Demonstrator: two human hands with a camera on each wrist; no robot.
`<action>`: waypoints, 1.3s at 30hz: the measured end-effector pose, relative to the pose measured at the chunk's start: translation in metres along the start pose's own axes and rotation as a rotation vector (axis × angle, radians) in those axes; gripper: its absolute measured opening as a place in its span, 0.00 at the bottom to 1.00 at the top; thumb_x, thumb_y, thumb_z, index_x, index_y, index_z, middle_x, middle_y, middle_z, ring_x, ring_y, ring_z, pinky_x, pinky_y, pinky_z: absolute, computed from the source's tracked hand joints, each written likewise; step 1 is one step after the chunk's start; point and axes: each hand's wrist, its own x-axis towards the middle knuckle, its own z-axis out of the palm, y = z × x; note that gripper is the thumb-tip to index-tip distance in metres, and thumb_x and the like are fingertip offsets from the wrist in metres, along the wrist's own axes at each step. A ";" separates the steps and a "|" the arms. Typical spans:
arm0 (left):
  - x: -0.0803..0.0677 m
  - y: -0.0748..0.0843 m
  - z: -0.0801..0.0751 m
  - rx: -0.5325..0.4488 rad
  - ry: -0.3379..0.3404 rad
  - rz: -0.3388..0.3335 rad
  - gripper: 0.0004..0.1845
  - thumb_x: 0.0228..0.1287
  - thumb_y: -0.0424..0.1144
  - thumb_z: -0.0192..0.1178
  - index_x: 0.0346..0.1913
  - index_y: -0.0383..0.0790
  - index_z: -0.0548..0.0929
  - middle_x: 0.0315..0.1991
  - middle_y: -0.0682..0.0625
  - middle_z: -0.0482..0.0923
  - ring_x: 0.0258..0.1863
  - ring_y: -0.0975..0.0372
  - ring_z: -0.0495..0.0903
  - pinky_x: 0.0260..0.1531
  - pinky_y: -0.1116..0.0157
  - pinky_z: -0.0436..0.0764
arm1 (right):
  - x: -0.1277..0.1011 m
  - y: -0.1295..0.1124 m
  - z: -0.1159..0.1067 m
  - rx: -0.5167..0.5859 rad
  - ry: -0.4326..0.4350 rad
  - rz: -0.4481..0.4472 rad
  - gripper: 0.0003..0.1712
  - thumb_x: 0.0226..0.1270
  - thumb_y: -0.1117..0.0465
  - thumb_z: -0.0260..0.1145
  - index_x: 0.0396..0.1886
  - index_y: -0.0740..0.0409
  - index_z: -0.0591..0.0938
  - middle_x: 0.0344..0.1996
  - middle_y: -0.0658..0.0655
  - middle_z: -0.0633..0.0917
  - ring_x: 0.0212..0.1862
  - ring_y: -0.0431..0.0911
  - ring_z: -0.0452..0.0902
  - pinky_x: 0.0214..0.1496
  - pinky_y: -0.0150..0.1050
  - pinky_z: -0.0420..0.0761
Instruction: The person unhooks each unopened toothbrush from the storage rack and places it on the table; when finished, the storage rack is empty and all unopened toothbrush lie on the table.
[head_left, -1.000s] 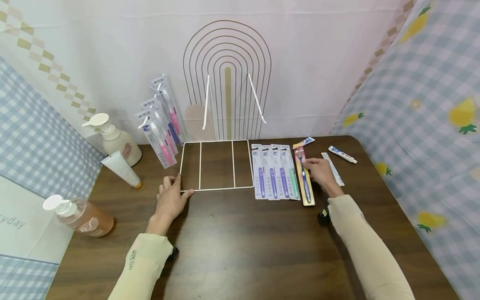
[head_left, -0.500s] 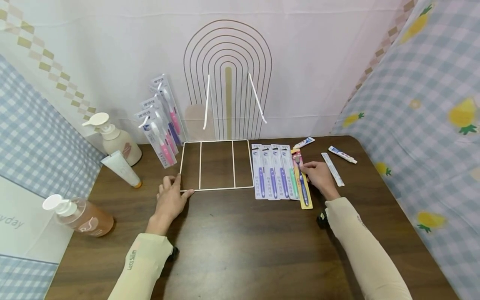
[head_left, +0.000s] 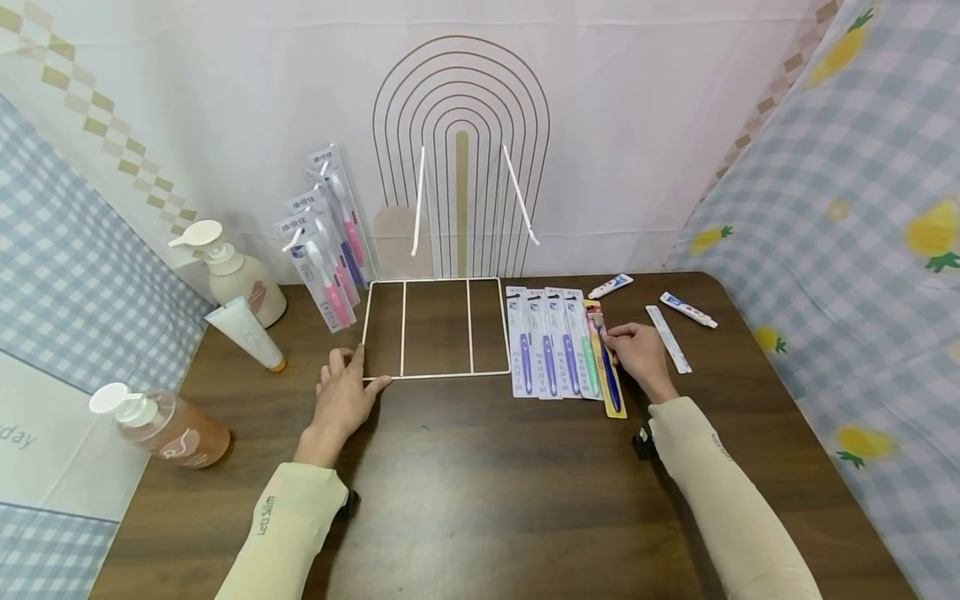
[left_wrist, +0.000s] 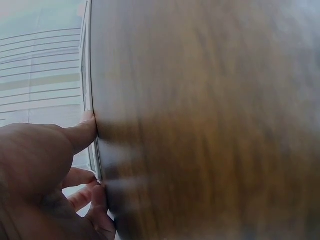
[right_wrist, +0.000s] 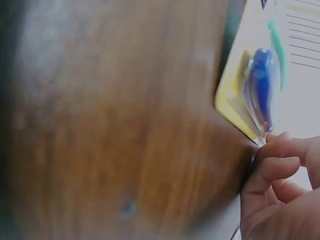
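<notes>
While the rack [head_left: 435, 329] is steadied by the spread left hand [head_left: 343, 400], the yellow toothbrush pack [head_left: 606, 362] is pinched by the right hand [head_left: 633, 354]. A lift toward the rack is probably called for next.

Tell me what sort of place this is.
Likely a staged toiletries display corner, not a real shop: a dark wooden table hemmed by hung patterned cloths, with packaged toothbrushes laid in a row and pump bottles alongside.
</notes>
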 end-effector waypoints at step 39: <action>-0.001 0.002 -0.012 -0.085 -0.014 -0.041 0.48 0.86 0.49 0.68 0.90 0.24 0.57 0.80 0.25 0.59 0.78 0.29 0.66 0.79 0.33 0.70 | -0.067 -0.099 0.117 -0.592 -0.299 -0.457 0.48 0.80 0.41 0.78 0.83 0.71 0.76 0.67 0.70 0.79 0.37 0.53 0.85 0.37 0.53 0.88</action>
